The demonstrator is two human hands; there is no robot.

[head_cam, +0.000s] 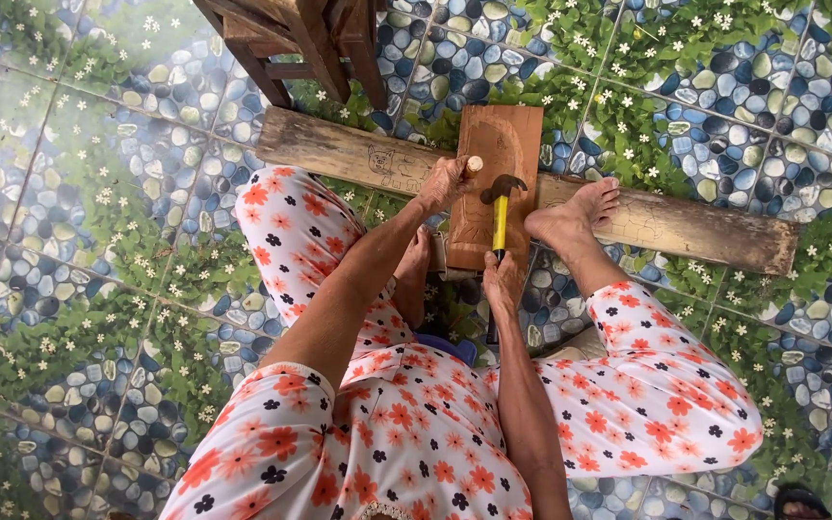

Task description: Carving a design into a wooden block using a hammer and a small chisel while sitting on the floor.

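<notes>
Carving panel (499,144), reddish-brown wood w/ relief cut in its face, lies flat across a long weathered plank (686,226) on the tiled floor (69,289), between the person's bare feet. Left hand (443,183) sits at the panel's left edge, grip clamped round a chisel (473,165); only its pale wooden handle end shows, blade hidden by the fingers, so can't tell exactly where the tip bites. Right hand (504,281) is below the panel's near end, grip closed on a hammer (500,207) w/ yellow handle; dark head is up over the panel mid-face, just right of the chisel butt, apart from it.

To do this well, as I judge it: keep chisel steady and low-angled, strike the butt square w/ short taps, hold the panel pinned so it doesn't skid on the plank, right foot (575,214) rests right beside it.

Further out: dark wooden stool legs (291,43) beyond the plank, upper left. Floral orange-and-white clothes fill the near view.
</notes>
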